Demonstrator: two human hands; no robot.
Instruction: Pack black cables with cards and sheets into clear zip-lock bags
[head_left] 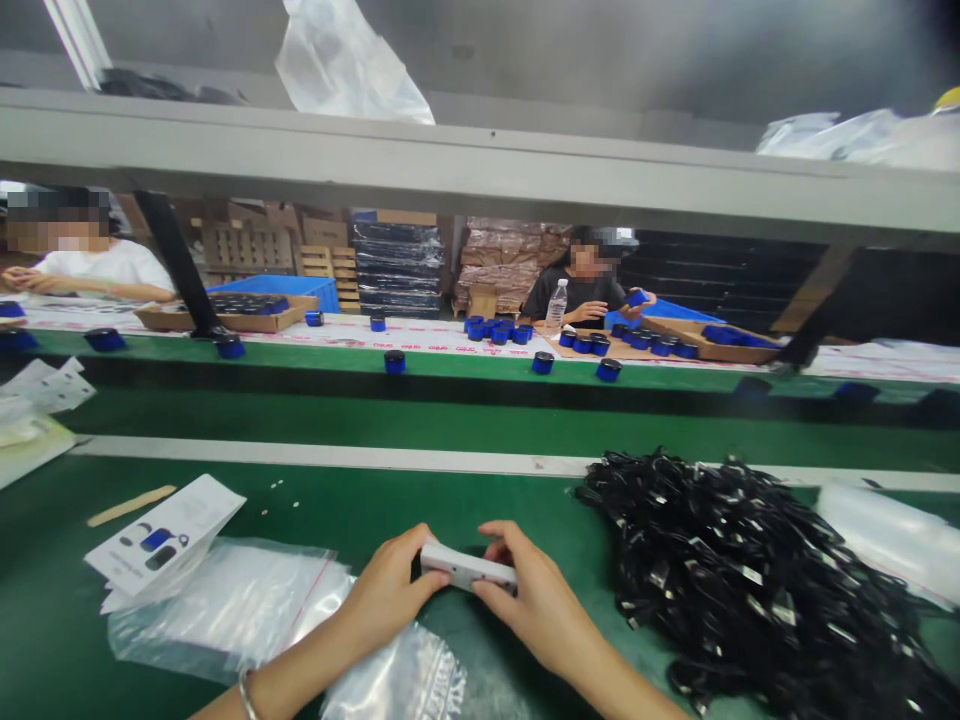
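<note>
My left hand [401, 580] grips one end of a narrow white piece [469, 567], thumb in front and fingers behind. The piece bows slightly, bears small dark marks and looks like folded leaflets seen edge-on. My right hand [525, 590] pinches its other end. Under and beside my left forearm lie clear zip bags [225, 600], with more bags [405, 675] at the front. Left of these rests a printed leaflet [169, 535] showing a blue and black device. A big heap of black USB cables [720, 570] spreads to the right of my right hand.
A wooden stick [131, 505] lies at the left. Beyond a white strip [360, 457], blue-and-black round devices [394, 362] stand along a green belt. Two people work across it, near cardboard trays [292, 315] and a bottle [556, 305]. A grey shelf beam [480, 165] crosses overhead.
</note>
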